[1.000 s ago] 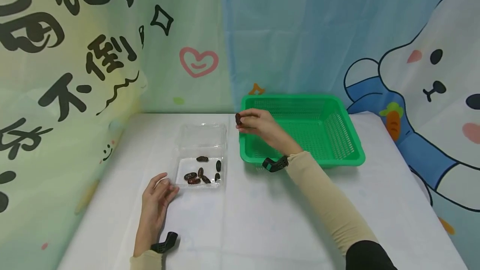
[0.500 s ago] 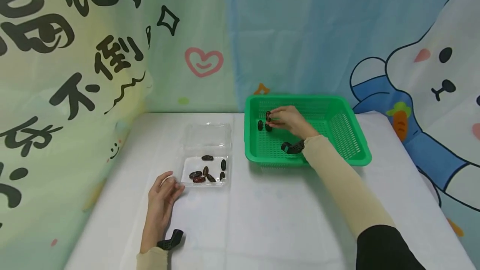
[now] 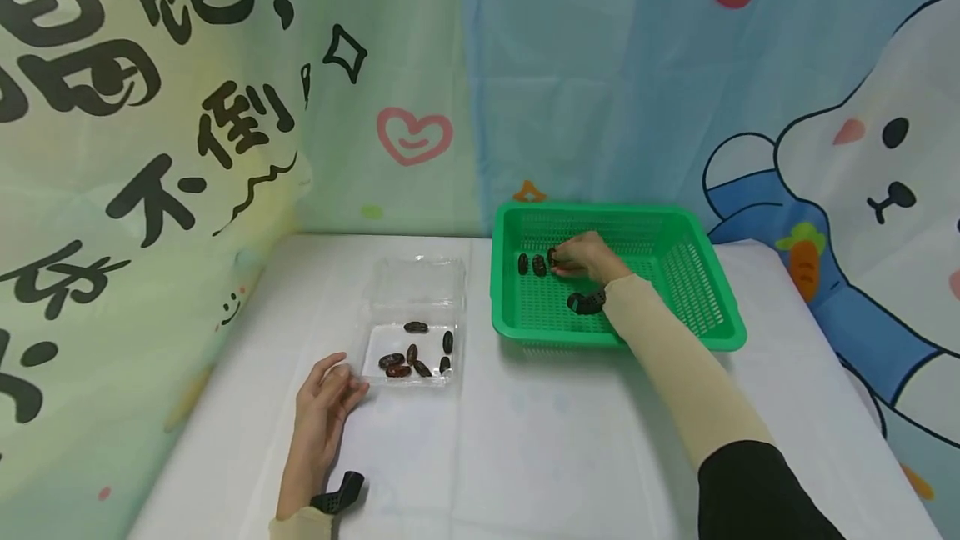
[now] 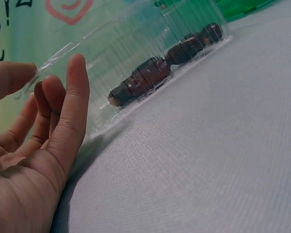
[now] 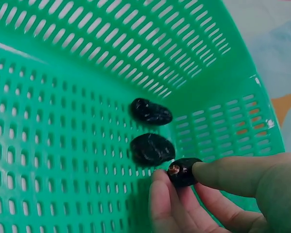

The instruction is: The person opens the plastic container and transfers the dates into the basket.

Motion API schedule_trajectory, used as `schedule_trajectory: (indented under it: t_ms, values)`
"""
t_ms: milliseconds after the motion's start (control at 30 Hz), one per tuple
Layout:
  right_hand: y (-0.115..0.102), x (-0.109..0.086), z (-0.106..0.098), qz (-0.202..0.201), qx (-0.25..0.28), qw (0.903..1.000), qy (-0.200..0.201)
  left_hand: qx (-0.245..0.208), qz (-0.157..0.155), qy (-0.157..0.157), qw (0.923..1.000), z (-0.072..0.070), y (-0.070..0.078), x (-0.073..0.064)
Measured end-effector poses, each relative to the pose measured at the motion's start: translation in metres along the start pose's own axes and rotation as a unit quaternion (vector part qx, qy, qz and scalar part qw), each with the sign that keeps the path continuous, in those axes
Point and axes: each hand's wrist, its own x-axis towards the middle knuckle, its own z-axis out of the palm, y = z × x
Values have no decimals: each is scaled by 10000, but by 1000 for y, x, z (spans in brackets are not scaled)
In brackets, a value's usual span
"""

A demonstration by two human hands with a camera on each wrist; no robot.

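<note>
My right hand, inside the green basket, pinches a dark date between thumb and fingers. It is held close over the basket floor. Two more dates, one farther off and one beside the held one, lie in a row on the slotted floor. On the left, my left hand rests by the near left corner of a clear plastic box, its fingers loosely bent and a fingertip at the rim. Several dates lie in that box, whose clear lid is folded back.
A white cloth covers the table under box and basket. Behind the table hangs a printed curtain with a cartoon animal at the right. A gap of white cloth lies between box and basket.
My right hand has moved from the basket's left rim into the basket with the date and lowered it to the right of the other two. My left hand has stayed by the box.
</note>
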Motion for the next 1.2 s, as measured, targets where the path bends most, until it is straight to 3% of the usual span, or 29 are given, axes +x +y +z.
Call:
schedule_trajectory:
  t_ms: [567, 967, 1200]
  values:
    - [4, 5, 5, -10, -198, 9996, 183, 4, 78, -74, 9999, 1, 4, 0]
    - [6, 1, 12, -35, -419, 9989, 185, 133, -123, 197, 9996, 0, 0, -3]
    - [8, 0, 9, -156, -535, 9983, 182, 43, 55, 17, 10000, 0, 0, -2]
